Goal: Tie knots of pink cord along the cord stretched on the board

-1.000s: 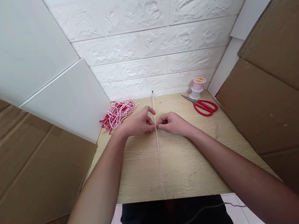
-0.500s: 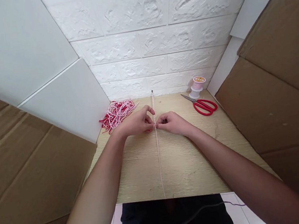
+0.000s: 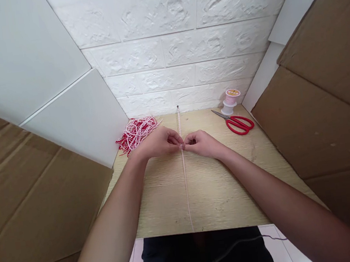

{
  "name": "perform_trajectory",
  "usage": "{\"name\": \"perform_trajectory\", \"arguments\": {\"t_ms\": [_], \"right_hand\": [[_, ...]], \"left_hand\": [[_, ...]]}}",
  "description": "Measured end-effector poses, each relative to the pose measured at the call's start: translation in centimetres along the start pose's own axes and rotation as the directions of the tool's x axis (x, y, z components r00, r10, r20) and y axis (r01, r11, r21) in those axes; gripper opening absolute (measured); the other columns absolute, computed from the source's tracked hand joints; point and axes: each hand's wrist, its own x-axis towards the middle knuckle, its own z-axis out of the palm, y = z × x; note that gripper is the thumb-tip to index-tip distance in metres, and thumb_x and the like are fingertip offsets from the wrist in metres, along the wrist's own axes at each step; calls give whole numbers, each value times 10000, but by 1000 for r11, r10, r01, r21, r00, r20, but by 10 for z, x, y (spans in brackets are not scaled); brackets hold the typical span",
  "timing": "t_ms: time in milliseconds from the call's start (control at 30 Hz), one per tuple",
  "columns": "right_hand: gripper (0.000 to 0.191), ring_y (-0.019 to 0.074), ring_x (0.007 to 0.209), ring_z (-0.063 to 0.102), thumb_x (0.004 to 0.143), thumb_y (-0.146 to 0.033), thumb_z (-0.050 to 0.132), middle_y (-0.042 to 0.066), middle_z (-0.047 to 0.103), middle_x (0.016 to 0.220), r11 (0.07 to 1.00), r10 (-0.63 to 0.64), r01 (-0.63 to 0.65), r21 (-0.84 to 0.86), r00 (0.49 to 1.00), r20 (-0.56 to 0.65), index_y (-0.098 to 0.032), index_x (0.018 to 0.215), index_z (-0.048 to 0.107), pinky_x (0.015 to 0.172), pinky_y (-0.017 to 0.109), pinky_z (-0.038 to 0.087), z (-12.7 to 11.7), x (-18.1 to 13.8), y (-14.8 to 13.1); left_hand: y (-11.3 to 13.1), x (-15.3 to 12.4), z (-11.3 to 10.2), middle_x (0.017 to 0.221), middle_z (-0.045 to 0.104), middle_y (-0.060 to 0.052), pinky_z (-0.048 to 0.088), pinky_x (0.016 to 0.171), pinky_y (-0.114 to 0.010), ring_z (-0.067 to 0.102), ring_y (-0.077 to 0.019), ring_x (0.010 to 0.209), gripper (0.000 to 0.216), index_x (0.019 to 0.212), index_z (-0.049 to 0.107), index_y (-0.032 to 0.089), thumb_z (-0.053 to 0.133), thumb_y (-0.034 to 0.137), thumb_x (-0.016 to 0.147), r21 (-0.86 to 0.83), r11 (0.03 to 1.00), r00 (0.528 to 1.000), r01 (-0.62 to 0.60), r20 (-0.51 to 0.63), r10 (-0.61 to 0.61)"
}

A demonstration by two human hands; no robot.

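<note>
A thin pale pink cord [image 3: 187, 189] runs down the middle of the wooden table, from a small dark fixing [image 3: 177, 106] at the wall to the front edge. Its far stretch, beyond my hands, looks braided or knotted. My left hand [image 3: 163, 142] is closed at the cord from the left, thumb and fingers pinched on the strands. From the right, my right hand [image 3: 202, 143] pinches the strands at the same spot, fingertips almost touching the left ones. Small loops of thread show between the fingertips; how they cross is too fine to make out.
A heap of red and pink-white cords [image 3: 138, 132] lies at the back left. Red-handled scissors [image 3: 239, 124] rest at the back right, beside stacked thread spools [image 3: 231, 100]. Cardboard panels [image 3: 325, 87] flank the table, and a white brick-pattern wall [image 3: 165, 51] closes the back.
The left hand's raised index finger has come down to the thumb at the cord. My right hand stays almost where it was.
</note>
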Motion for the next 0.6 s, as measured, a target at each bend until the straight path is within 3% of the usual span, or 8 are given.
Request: {"name": "perform_trajectory", "arguments": {"t_ms": [200,600], "right_hand": [[295,116,624,465,790,-424,627,-5,588,657,1000,0,0,17,1000,1,-145,721,694,557,232,308,0,1,0],[225,120,638,511,766,-332,613,6,646,682,998,19,-20,52,1000,6,-146,774,740,564,228,330,1,1,-1]], "left_hand": [[3,-2,0,883,725,-68,509,676,-232,681,-181,829,238,943,734,144,684,293,765,11,1000,1000,-9,-8,9],[-1,0,3,880,699,-56,476,626,-220,656,-153,768,421,1093,556,152,693,207,699,-142,988,997,66,36,-62]]}}
